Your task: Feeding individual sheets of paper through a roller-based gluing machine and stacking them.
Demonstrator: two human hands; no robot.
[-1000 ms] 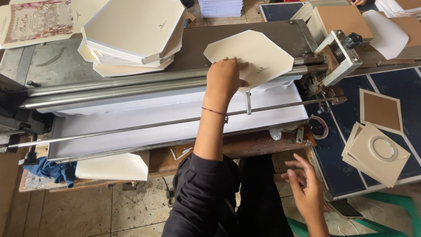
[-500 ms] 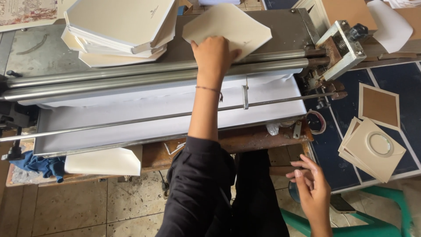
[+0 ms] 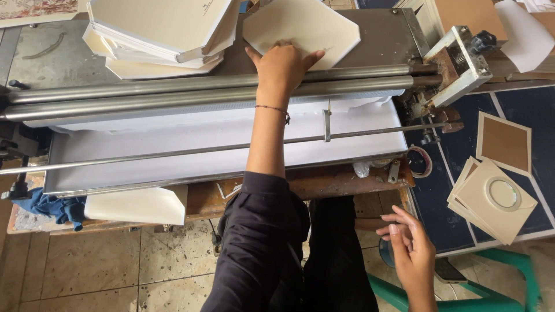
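Left hand (image 3: 284, 65) spread flat on a cream card sheet (image 3: 303, 29) at the machine's far edge beyond the steel rollers (image 3: 173, 92), beside a card stack (image 3: 156, 32), right hand (image 3: 411, 251) open, fingers loosely spread, empty, low beside the bench's right edge.

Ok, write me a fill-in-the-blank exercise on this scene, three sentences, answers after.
1. The left hand presses flat on a cream ____ sheet beyond the steel rollers.
2. The right hand hangs open, holding ____.
3. The stack of cream sheets lies to the ____ of the pressed sheet.

Missing words: cardboard; nothing; left
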